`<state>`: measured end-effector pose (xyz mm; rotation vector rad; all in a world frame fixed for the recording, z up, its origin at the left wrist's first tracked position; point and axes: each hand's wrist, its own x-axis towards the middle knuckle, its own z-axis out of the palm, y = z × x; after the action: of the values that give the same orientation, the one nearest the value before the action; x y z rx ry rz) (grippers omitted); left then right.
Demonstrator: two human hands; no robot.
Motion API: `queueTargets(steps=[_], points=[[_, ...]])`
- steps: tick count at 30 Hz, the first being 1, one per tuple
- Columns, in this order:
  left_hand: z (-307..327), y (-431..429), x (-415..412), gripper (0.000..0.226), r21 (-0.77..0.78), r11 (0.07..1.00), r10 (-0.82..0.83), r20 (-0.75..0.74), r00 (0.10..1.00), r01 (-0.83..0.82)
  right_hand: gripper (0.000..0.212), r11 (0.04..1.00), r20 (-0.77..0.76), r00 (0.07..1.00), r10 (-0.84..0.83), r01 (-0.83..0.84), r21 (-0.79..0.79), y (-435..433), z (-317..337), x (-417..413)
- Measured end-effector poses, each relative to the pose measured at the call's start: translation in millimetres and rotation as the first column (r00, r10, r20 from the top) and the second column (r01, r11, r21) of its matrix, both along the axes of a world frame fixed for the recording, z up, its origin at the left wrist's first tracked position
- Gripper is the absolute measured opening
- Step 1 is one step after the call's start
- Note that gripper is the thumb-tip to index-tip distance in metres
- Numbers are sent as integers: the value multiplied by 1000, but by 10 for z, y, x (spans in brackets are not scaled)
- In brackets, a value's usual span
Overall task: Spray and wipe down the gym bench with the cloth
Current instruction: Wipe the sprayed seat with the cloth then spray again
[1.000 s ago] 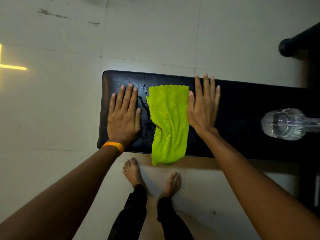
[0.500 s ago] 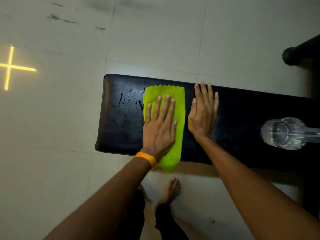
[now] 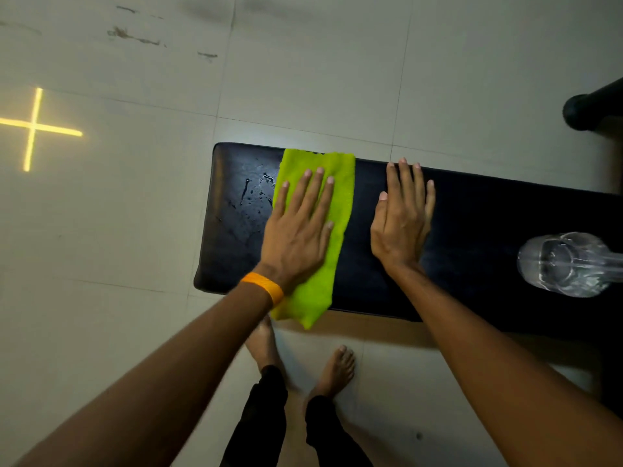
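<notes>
Gym bench (image 3: 472, 230), black and padded, lies crosswise in my feed, with the lime-green cloth (image 3: 341, 203) spread over its left part.

Nearest to the camera I see two bare feet (image 3: 337, 369) on the pale tiled floor (image 3: 303, 79), below dark trouser legs (image 3: 263, 416), close to the bench's near edge. Both forearms reach up from the bottom corners, and the left one wears an orange wristband (image 3: 264, 291).

The near end of the cloth hangs just over the bench's near edge. The rest runs across the pad to the far edge. The left hand (image 3: 296, 237) lies palm-down on top of the cloth with its fingers straight and slightly spread. It presses the cloth flat and grips nothing. The right hand (image 3: 399, 227) rests flat on the bare pad just right of the cloth, apart from it, with the fingers straight and close together and the tips near the far edge.

Left of the cloth, drops and streaks of liquid (image 3: 256, 193) shine on the pad. Further right on the bench sits a clear container, which I take to be a clear bottle (image 3: 566, 264). The edge of the view cuts it off, so I cannot make out its top.

Beyond the bench the tiles carry dark scuff marks (image 3: 135, 37). A yellow cross of light (image 3: 32, 128) glows on the floor at far left. At top right a black round-ended bar (image 3: 583, 111) comes in from the edge.
</notes>
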<state>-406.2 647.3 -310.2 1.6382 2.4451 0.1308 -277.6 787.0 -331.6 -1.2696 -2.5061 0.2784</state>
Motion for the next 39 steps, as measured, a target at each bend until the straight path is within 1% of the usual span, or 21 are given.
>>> queueTargets(steps=[2, 5, 8, 10, 13, 15, 16, 17, 18, 20, 21, 22, 26, 29, 31, 33, 34, 36, 37, 38, 39], points=[[-22, -53, -414, 65, -3, 999, 39, -20, 999, -39, 49, 1000, 2, 1000, 1, -1, -1, -4, -7, -6], [26, -130, -900, 66, -53, 984, 173, 49, 984, -171, 49, 1000, 9, 1000, -8, 8, -2, -5, -5, -20], [11, -111, -703, 66, -14, 969, 249, 50, 967, -248, 49, 1000, 17, 1000, -21, 22, -7, -15, 10, -32], [14, -123, -375, 66, 4, 974, 225, 34, 974, -226, 49, 1000, 18, 1000, -21, 21, -6, -20, 15, -38], [50, -214, 120, 67, -13, 996, 84, 52, 995, -84, 49, 1000, 23, 1000, -18, 18, 9, -11, 15, -36], [44, -262, 200, 66, 19, 999, 33, 55, 998, -34, 49, 1000, 22, 1000, -18, 18, 10, -12, 18, -26], [25, -260, 101, 65, 38, 999, 30, 48, 998, -31, 49, 1000, 22, 1000, -17, 17, 9, -17, 17, -26], [3, -246, -55, 63, 49, 997, 52, 33, 998, -54, 49, 1000, 22, 1000, -15, 15, 6, -21, 13, -26], [-16, -220, -258, 62, 42, 993, 111, 23, 994, -112, 49, 1000, 20, 1000, -16, 16, 6, -20, 9, -30], [-5, -184, -682, 64, 3, 960, 280, 66, 958, -281, 49, 1000, 18, 1000, -21, 21, 10, -14, 2, -32], [1, -182, -823, 66, -9, 947, 320, 100, 942, -321, 48, 1000, 24, 999, -23, 22, 11, -20, 0, -29], [-6, -188, -870, 66, -7, 945, 326, 118, 938, -327, 49, 1000, 31, 999, -24, 24, 9, -26, 2, -32], [-40, -298, -424, 63, 69, 966, 245, 78, 966, -251, 49, 999, 38, 999, -32, 32, -3, -29, 26, -46], [4, -677, 18, 62, 66, 991, 109, 84, 990, -114, 49, 1000, 34, 999, -29, 29, 0, -18, 34, -43], [7, -950, 57, 61, 73, 994, 79, 66, 995, -83, 49, 1000, 35, 999, -25, 25, -9, -19, 32, -36], [-6, -1047, -155, 61, 72, 986, 144, 77, 987, -150, 48, 1000, 36, 999, -27, 27, -3, -19, 20, -29], [-22, -1024, -311, 62, 64, 973, 215, 116, 970, -223, 48, 1000, 36, 999, -25, 25, 0, -22, 13, -29], [-39, -841, -672, 65, 55, 923, 359, 232, 904, -381, 48, 1000, 41, 999, -27, 26, 9, -21, 8, -42], [-38, -721, -796, 66, 57, 907, 388, 270, 881, -417, 48, 999, 45, 999, -30, 30, 12, -19, 6, -42], [-34, -610, -841, 67, 54, 902, 400, 273, 875, -429, 49, 999, 51, 998, -33, 32, 9, -20, 7, -42], [-43, -519, -809, 66, 59, 909, 387, 247, 888, -412, 49, 999, 55, 998, -35, 35, 4, -22, 10, -40]])
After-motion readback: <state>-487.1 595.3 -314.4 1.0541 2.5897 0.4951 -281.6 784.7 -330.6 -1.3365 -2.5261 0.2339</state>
